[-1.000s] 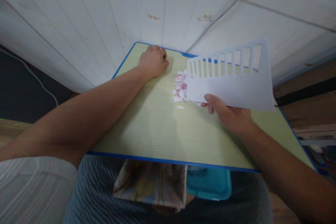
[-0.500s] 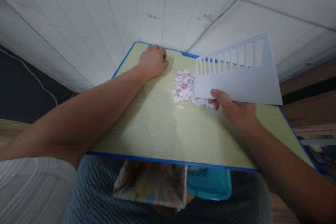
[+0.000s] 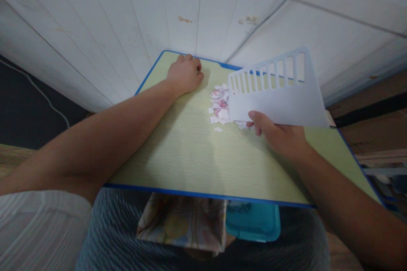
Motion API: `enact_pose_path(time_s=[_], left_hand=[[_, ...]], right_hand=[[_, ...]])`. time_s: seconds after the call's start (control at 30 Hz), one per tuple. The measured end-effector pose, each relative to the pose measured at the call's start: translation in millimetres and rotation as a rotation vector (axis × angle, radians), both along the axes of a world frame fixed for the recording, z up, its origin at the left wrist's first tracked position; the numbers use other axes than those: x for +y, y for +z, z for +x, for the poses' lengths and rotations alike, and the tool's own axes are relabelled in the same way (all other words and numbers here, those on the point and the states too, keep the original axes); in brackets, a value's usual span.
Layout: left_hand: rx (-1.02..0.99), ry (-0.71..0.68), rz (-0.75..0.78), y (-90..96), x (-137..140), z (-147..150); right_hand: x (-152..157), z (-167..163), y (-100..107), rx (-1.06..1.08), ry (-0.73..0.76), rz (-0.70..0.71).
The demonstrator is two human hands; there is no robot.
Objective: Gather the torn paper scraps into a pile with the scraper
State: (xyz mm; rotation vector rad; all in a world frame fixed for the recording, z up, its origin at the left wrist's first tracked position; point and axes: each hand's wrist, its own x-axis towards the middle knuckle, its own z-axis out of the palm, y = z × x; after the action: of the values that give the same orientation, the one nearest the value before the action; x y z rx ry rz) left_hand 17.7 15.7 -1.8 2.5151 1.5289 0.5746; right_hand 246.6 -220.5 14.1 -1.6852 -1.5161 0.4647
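My right hand grips a thin white slotted plastic panel by its lower edge, thumb on the near face. A row of tall slots runs along the panel's upper side, and it stands tilted over the table. Behind and beside its left end lies a heap of small torn paper scraps, white and pinkish; the panel hides part of it. My left hand rests as a loose fist near the table's far left corner, left of the scraps, with nothing visible in it.
The pale green table has a blue rim and stands against a white plank wall. A cable runs down the wall. Below the near edge are a patterned fabric container and a teal plastic tray. Cardboard stands at right.
My right hand has moved a little left with the white panel, which covers more of the paper scraps now. My left hand stays where it was.
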Motion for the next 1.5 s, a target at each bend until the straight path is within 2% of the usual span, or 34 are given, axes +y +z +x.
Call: enact_pose_path(time_s=[0.3,0.6,0.77,0.93,1.03,1.2,1.5], left_hand=[[0.024,0.018,0.008,-0.5,-0.5,1.0],[-0.034,-0.006,-0.015,-2.0,1.9,-1.2],[-0.009,0.003,-0.013,-1.5,1.8,-0.6],[0.028,0.012,0.012,-0.4,0.1,0.9],[0.012,0.009,0.016,0.2,-0.6,1.1],[0.046,0.007,0.025,1.7,-2.1,0.5],[-0.055,-0.005,-0.074,1.3,-2.3,-1.1]], right_hand=[[-1.9,-1.3,10.5,0.054,-0.010,-0.052],[-4.8,-4.7,15.6,0.143,-0.044,-0.037],[-5.0,-2.2,13.1,0.119,-0.076,-0.032],[-5.4,2.7,8.4,0.099,0.034,-0.068],[-7.0,-0.1,8.3,0.119,-0.046,-0.028],[-8.8,-3.7,9.8,0.138,-0.042,-0.058],[-9.9,-2.3,12.7,0.187,-0.070,-0.015]])
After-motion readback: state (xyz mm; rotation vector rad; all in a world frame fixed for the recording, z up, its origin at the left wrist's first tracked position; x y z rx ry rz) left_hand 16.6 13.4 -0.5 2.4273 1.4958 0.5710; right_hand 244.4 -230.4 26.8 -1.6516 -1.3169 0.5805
